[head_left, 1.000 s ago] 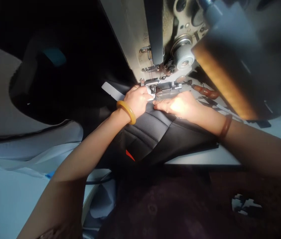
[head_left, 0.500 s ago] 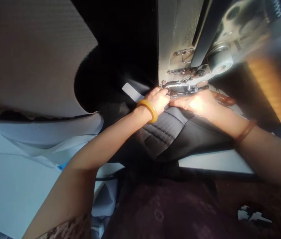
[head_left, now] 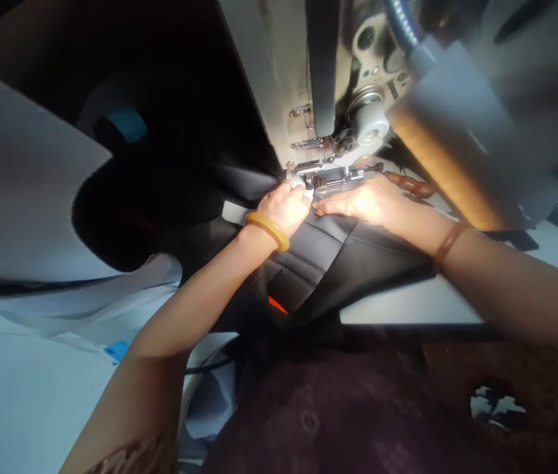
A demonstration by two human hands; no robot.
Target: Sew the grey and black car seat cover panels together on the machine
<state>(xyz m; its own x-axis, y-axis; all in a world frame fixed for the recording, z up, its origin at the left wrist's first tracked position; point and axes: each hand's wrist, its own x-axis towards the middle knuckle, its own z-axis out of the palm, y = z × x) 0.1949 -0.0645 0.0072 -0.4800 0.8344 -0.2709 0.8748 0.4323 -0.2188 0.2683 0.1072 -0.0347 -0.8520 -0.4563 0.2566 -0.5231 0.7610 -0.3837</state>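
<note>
A black leather-like piece (head_left: 318, 263) with a perforated, stitched panel lies under the presser foot (head_left: 311, 179) of a sewing machine (head_left: 308, 85). My left hand (head_left: 286, 207), wearing a yellow bangle, is curled with its fingers pinching the piece's edge right at the foot. My right hand (head_left: 365, 201), with a brown band on the wrist, lies flat on the piece just to the right of the foot, fingers stretched toward it. A small orange tag (head_left: 276, 305) shows at the piece's near edge.
The machine's lamp (head_left: 456, 138) hangs blurred at the upper right. A wooden-handled tool (head_left: 410, 184) lies on the white table (head_left: 407, 306) behind my right hand. Grey and white sheets of material (head_left: 37, 217) are heaped at the left.
The view swung right and then back. Both hands stay at the presser foot on the black piece; the left hand has closed in slightly nearer the foot.
</note>
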